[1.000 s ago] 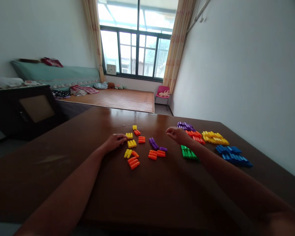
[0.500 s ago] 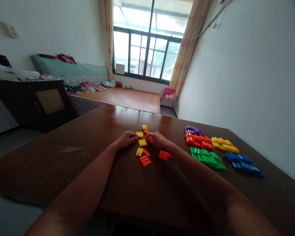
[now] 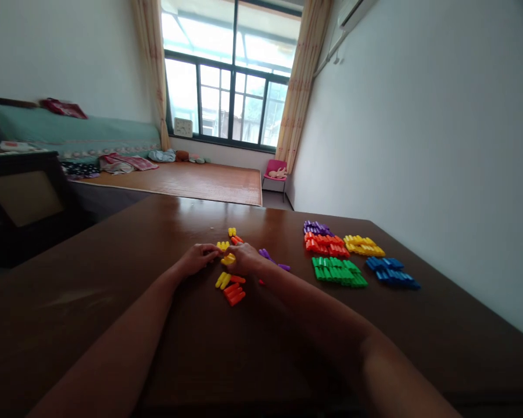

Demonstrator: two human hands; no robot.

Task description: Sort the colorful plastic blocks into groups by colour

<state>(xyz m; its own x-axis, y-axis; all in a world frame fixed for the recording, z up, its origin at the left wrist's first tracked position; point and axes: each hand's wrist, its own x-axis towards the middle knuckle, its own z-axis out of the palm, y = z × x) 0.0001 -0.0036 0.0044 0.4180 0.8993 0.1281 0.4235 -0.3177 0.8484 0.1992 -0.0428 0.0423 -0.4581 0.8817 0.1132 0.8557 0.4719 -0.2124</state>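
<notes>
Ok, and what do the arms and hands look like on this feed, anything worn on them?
Two human arms. The left hand and right hand are ungloved, five-fingered human hands. The left arm and right arm show no sleeves, watch, cables or markings. Rings would be too small to tell.

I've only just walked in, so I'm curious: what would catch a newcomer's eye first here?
Probably the colour-sorted clusters of cylindrical pieces on the right of the brown table. Then the left hand and right hand, close together by yellow pieces and orange pieces, left of those clusters. At the back, the bright window draws the eye too.
</notes>
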